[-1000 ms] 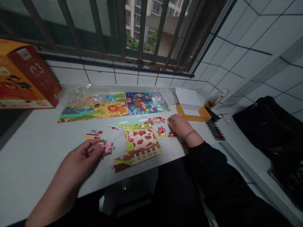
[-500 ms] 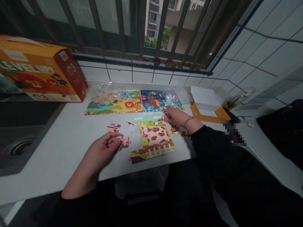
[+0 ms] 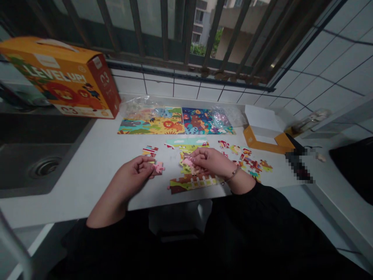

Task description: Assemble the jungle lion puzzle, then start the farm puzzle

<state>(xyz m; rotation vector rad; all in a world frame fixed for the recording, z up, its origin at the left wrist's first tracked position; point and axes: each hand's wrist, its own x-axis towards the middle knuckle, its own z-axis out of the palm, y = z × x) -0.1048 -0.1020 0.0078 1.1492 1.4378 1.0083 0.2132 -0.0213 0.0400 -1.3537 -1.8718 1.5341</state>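
My left hand [image 3: 136, 171] pinches a pink-and-brown puzzle piece [image 3: 159, 168] just above the counter, left of the partly joined cow puzzle [image 3: 186, 186]. Between the fingers of my right hand [image 3: 210, 160] is a pink puzzle piece [image 3: 188, 160], held over that puzzle. The hand hides most of the cow; the white fence and brown ground show below it. A small joined cluster of striped pieces [image 3: 150, 151] lies beyond my left hand. To the right of my right wrist, several loose puzzle pieces [image 3: 250, 160] are scattered.
Two finished-looking picture boards, one yellow [image 3: 151, 126] and one dark blue [image 3: 198, 121], lie at the back under clear plastic wrapping [image 3: 230, 116]. An orange box [image 3: 78, 83] stands back left beside the sink [image 3: 26, 167]. An open white-and-orange box [image 3: 266, 132] sits back right.
My right hand has moved left and towards me from the puzzle's upper right edge, carrying a pink piece over the cow. My left hand keeps its piece. The view has shifted slightly.
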